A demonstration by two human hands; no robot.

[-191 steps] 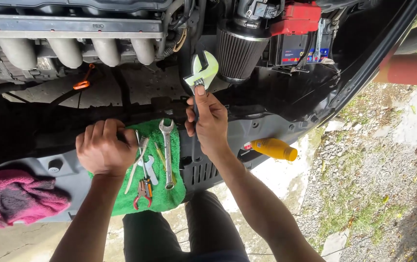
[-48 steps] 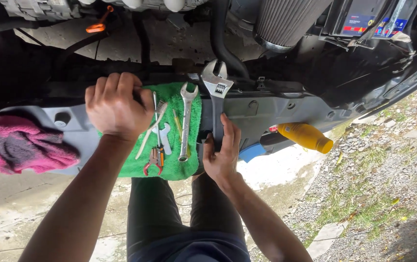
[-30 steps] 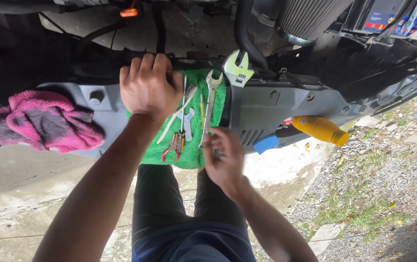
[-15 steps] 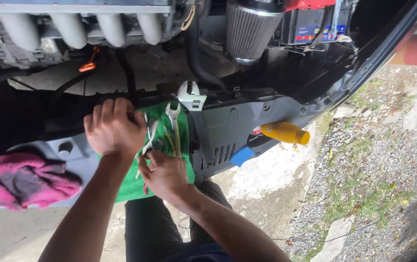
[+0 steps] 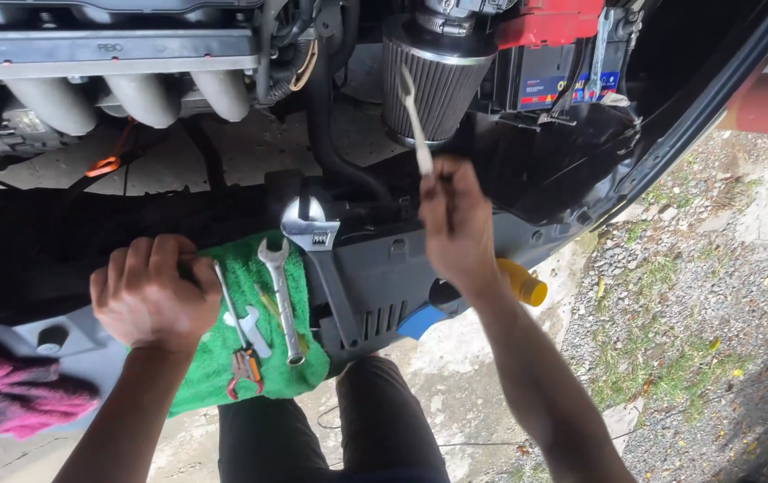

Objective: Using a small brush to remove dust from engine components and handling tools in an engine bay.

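- My right hand (image 5: 457, 224) is raised over the front of the engine bay, fingers closed around the lower end of a slim open-ended spanner (image 5: 414, 121).
- The spanner stands nearly upright out of my fist, leaning a little to the left; its forked head shows in front of the ribbed cone air filter (image 5: 433, 80).
- My left hand (image 5: 153, 291) is curled into a fist and rests on the left part of the green cloth (image 5: 223, 353); whether it clamps anything I cannot tell.
- The green cloth lies spread on the grey front panel (image 5: 393, 277) of the car, hanging over its near edge.
- On the cloth, just right of my left hand, lies a thin metal rod (image 5: 227, 300), and at its near end red-handled pliers (image 5: 245, 371).
- Beside those lies a combination wrench (image 5: 281, 295), its open end pointing toward the engine.
- A large adjustable wrench (image 5: 317, 246) lies at the cloth's right edge, head toward the engine, its handle running down over the grey panel.
- A yellow-handled tool (image 5: 522, 284) pokes out just behind my right wrist, with a blue piece (image 5: 420, 320) below it.
- A pink rag (image 5: 12, 402) is bunched at the far left on the panel, well apart from the cloth.
- Behind the filter sits the battery (image 5: 558, 76) with a red cover on top.
- The pale intake runners (image 5: 106, 94) curve at the upper left.
- My dark trousers (image 5: 330, 429) show below the bumper; gravel and grass (image 5: 697, 331) lie to the right.
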